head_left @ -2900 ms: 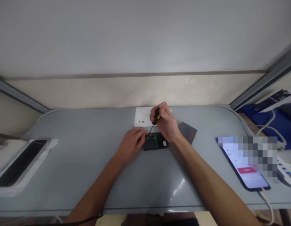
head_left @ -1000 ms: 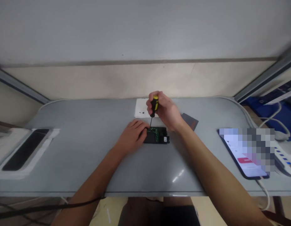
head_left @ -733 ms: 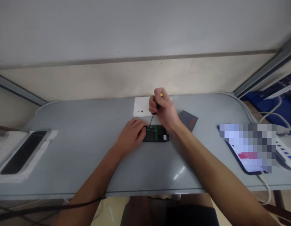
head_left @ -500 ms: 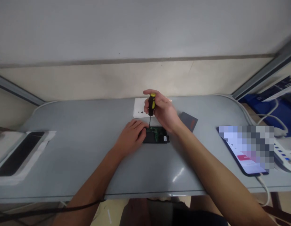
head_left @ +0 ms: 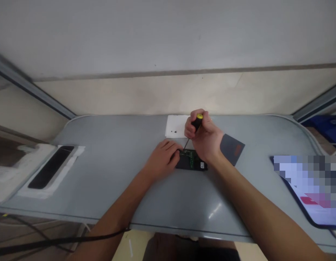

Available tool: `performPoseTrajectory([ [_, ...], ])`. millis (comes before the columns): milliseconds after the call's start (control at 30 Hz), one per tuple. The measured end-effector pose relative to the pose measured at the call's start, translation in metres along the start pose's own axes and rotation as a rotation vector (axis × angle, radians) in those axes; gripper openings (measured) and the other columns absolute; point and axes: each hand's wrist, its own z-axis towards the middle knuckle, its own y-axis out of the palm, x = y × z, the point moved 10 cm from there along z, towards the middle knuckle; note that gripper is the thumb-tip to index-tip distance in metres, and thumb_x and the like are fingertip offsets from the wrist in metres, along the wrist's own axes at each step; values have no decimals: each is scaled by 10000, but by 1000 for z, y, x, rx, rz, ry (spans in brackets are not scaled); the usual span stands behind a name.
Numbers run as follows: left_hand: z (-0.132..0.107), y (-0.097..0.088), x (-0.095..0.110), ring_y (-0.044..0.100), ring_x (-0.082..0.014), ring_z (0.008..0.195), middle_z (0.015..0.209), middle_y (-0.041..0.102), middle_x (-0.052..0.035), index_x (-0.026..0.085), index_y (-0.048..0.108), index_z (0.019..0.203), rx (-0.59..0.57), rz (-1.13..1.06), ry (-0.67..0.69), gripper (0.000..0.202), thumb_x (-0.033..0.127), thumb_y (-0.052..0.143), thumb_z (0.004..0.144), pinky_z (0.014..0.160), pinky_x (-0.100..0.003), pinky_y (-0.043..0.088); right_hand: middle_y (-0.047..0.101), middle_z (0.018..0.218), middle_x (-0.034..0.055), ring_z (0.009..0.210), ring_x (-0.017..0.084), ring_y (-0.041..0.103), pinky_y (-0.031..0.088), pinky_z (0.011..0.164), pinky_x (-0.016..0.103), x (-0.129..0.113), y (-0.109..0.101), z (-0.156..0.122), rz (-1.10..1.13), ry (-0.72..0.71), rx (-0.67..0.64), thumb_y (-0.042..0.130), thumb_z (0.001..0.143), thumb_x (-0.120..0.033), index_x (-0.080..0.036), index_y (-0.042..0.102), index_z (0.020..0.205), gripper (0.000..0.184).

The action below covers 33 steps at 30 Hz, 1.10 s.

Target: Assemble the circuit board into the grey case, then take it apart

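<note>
A small opened black device (head_left: 191,161) with a green circuit board showing lies flat in the middle of the grey table (head_left: 116,152). My left hand (head_left: 162,159) rests on the table with its fingers curled against the device's left end, holding it still. My right hand (head_left: 204,137) is closed round a black and yellow screwdriver (head_left: 195,125), whose thin shaft slants down to the board's upper left corner. A white paper sheet (head_left: 176,126) with two tiny dark screws lies just behind the device.
A dark grey cover with an orange mark (head_left: 232,148) lies right of my right hand. At the far left a black phone lies on white foam packaging (head_left: 48,170). A lit phone (head_left: 311,188) lies at the right edge. A black cable runs under the table's near edge.
The view has swung to the left, so everything sits further right in the frame. My right hand has kept turning the screwdriver on the board's corner; my left hand has stayed on the device.
</note>
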Motion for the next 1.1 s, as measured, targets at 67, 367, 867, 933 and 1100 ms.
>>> performPoseTrajectory([
  [67,0,0,-1,597,-250,1078,1077,725,-52,211,653,1096,6,-9,-4,226,175,435,1046,1015,-426,489,371,652,-26,561,126,321,320,526,261,0,0,0,2,5,-1,511,1018,-574,-243,513,832,380],
  [367,2,-3,-4,593,-230,1057,1063,719,-46,204,662,1071,26,-67,-24,197,186,467,1053,1005,-412,485,385,657,-16,579,125,327,291,514,245,2,0,3,54,4,-28,501,1037,-510,-229,543,823,356],
  [867,4,-2,-14,584,-228,1052,1025,703,-40,222,671,1045,19,-120,-67,215,213,457,1067,978,-404,474,374,639,-28,561,115,317,278,506,233,5,4,4,71,48,-62,509,1031,-521,-227,524,823,360],
  [933,4,-2,-13,583,-227,1058,1031,706,-38,223,668,1047,22,-124,-65,210,213,459,1068,981,-401,474,385,649,-23,574,118,325,285,511,234,4,0,5,70,29,-44,516,1030,-507,-227,521,817,352],
  [1100,3,-2,-15,583,-229,1048,1028,710,-36,227,670,1039,29,-130,-66,199,226,473,1065,973,-400,478,405,683,-15,595,123,350,330,527,237,5,-4,4,70,30,0,498,1039,-511,-231,512,824,354],
])
